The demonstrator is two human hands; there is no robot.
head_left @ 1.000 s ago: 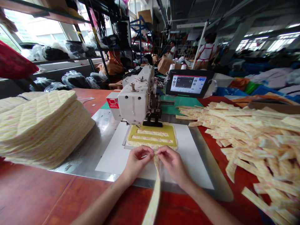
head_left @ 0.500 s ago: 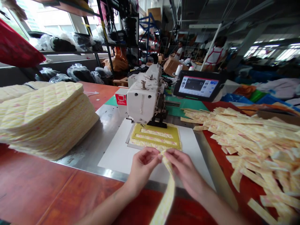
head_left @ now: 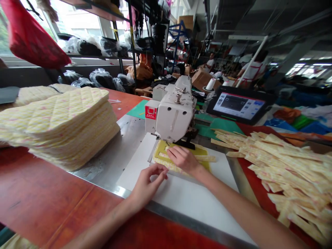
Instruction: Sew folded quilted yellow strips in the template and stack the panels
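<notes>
At the sewing stn, on the red-brown counter (head_left: 44,186), items as follows:

1. R hand (head_left: 184,159): grip open, palm down, lying on a quilted pad (head_left: 162,159); nothing pinched.
2. L hand (head_left: 146,185): fingers (head_left: 160,171) loosely curled, tips just at the pad's near edge (can't tell if they hold anything).
3. Pad: sits on a yellow sewing template (head_left: 162,147), under the R hand. Pale strip (head_left: 204,158) lies on the template, running right from beneath the R hand.
4. White board (head_left: 181,197): under template, on steel plate (head_left: 109,155).
5. Sewing machine (head_left: 173,114), white: just behind template, presser foot near its far edge.
6. Stack of quilted pads (head_left: 59,121): on counter, L of plate, well apart from both hands.
7. Loose heap of strips (head_left: 285,173): on counter, R of plate, well apart from the hands.
8. Touchscreen (head_left: 238,106): behind heap, lit.
9. Co-worker in apron (head_left: 252,71): far back, hands not in view.
</notes>
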